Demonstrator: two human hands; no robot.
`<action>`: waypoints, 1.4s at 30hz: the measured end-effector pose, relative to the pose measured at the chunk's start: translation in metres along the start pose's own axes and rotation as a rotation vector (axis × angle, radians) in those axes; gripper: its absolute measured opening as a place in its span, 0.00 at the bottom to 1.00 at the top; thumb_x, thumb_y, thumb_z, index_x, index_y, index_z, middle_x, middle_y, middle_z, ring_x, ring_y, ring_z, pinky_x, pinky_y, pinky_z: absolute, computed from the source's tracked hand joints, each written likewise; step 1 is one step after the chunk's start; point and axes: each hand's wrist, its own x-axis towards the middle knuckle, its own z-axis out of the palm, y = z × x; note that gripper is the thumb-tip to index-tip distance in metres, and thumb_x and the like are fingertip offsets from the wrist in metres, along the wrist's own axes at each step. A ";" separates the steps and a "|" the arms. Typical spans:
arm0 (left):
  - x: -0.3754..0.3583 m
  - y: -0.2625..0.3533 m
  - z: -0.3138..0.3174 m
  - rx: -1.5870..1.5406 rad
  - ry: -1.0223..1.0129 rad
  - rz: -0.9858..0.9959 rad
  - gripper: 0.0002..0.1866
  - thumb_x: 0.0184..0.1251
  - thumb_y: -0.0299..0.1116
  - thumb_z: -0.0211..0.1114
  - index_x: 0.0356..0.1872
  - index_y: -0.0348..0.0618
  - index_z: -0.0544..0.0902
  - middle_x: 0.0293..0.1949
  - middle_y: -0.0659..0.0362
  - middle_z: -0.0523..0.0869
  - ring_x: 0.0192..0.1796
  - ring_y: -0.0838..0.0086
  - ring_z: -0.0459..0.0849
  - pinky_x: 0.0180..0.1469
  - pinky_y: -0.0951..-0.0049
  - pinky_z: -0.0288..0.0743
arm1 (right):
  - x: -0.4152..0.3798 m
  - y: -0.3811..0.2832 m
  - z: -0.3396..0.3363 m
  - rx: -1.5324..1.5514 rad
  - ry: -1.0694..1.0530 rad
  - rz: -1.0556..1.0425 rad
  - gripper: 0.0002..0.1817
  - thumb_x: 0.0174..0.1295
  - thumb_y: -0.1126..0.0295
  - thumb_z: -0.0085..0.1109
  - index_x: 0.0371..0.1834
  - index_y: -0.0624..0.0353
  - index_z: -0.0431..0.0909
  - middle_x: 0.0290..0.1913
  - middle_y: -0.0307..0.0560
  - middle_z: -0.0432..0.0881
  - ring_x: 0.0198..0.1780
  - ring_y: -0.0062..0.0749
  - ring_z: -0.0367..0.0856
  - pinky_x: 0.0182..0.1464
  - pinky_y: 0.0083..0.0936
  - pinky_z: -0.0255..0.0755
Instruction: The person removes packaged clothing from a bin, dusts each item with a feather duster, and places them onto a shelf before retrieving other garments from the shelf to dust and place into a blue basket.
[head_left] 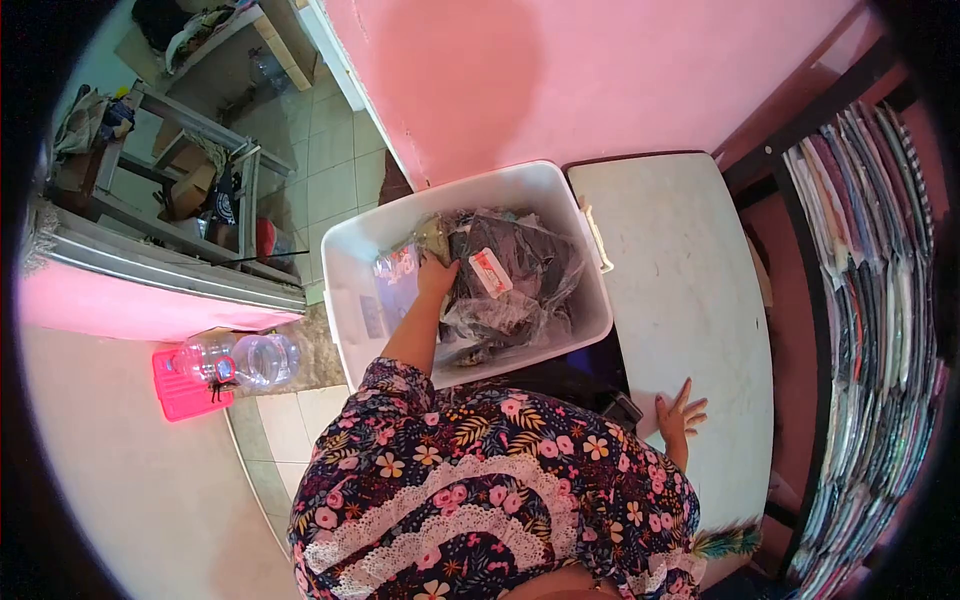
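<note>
My left hand (436, 277) reaches down into a white plastic bin (338, 262), touching an olive-coloured packet (432, 238) in clear plastic. Its thumb shows, but most of its fingers are hidden among the packets, so its grip cannot be made out. Beside it lies a dark plastic-wrapped bundle, apparently folded fabric (530, 262), with a red-and-white label (490, 273) on top. To the left of the hand, a packet with red-and-white print (397, 265) leans near the bin wall. My right hand (680, 412) rests on the white tabletop (680, 250), fingers spread, holding nothing.
A dark rack (790, 225) at the right holds many plastic-wrapped folded items (870, 300). Clear plastic bottles (262, 360) lie by a pink tray (180, 395) on the left. A pink wall (600, 80) stands behind the bin. A small dark object (622, 408) sits near my right hand.
</note>
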 end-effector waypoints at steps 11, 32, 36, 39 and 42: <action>-0.028 -0.043 -0.022 0.163 0.385 0.165 0.33 0.59 0.39 0.58 0.64 0.37 0.61 0.45 0.38 0.81 0.45 0.46 0.82 0.49 0.54 0.75 | -0.004 0.006 0.004 0.062 0.044 -0.024 0.50 0.54 0.41 0.59 0.73 0.19 0.32 0.73 0.63 0.17 0.71 0.74 0.15 0.62 0.77 0.27; -0.009 0.110 -0.217 -1.313 -0.316 0.349 0.14 0.59 0.22 0.49 0.45 0.36 0.78 0.37 0.60 0.83 0.37 0.78 0.80 0.43 0.78 0.74 | 0.027 -0.011 -0.015 0.210 0.230 -0.312 0.41 0.56 0.51 0.62 0.72 0.36 0.54 0.73 0.68 0.39 0.72 0.72 0.36 0.66 0.66 0.39; -0.005 0.170 -0.199 -1.152 -0.235 0.608 0.14 0.62 0.21 0.50 0.46 0.36 0.79 0.37 0.64 0.82 0.36 0.83 0.77 0.41 0.81 0.70 | 0.027 -0.002 -0.043 0.497 0.497 -0.511 0.31 0.57 0.66 0.61 0.66 0.51 0.65 0.66 0.65 0.61 0.68 0.59 0.58 0.68 0.44 0.54; -0.024 0.224 -0.172 -1.063 -0.193 0.680 0.13 0.63 0.21 0.49 0.44 0.37 0.80 0.36 0.66 0.81 0.35 0.84 0.75 0.39 0.81 0.70 | 0.040 0.028 -0.066 0.478 0.667 -0.354 0.28 0.57 0.69 0.60 0.63 0.52 0.68 0.65 0.62 0.65 0.67 0.55 0.60 0.67 0.43 0.56; -0.050 0.261 -0.154 -0.670 -0.227 0.787 0.17 0.60 0.18 0.48 0.47 0.38 0.80 0.40 0.60 0.83 0.39 0.78 0.80 0.42 0.77 0.73 | 0.041 0.062 -0.081 0.232 0.895 -0.204 0.26 0.55 0.69 0.61 0.60 0.50 0.71 0.62 0.57 0.68 0.62 0.55 0.64 0.63 0.48 0.58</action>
